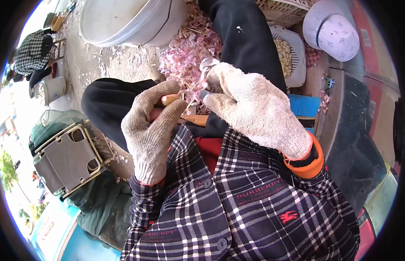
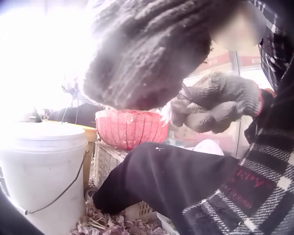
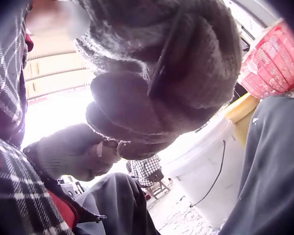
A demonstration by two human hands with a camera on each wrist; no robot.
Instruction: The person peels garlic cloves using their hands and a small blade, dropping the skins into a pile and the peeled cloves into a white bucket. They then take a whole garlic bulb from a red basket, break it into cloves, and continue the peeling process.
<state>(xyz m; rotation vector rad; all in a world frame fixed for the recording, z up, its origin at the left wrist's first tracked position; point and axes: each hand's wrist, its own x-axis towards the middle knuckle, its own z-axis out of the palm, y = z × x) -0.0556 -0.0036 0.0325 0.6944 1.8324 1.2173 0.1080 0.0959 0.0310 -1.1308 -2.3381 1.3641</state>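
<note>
Both hands wear knitted gloves and meet above the lap in the head view. The left hand (image 1: pixel 150 124) pinches a small, smooth tan-orange piece (image 1: pixel 169 99) between thumb and fingers; I cannot tell what it is. Close beside it, the right hand (image 1: pixel 257 104) grips a whitish garlic bulb (image 1: pixel 208 66) with papery skin, its fingertips darkened. A thin dark strip (image 3: pixel 162 58), like a blade, crosses the right hand's palm side in the right wrist view. Pink and white garlic skins (image 1: pixel 191 54) lie heaped on the ground below the hands.
A large white bucket (image 1: pixel 132 21) stands ahead. To the right are a white basket (image 1: pixel 298 65) of peeled cloves and a patterned hat (image 1: pixel 337 37). A red basket (image 2: pixel 132 129) sits on a crate. A folding chair (image 1: pixel 69 158) is at left; another person (image 1: pixel 35 54) sits further off.
</note>
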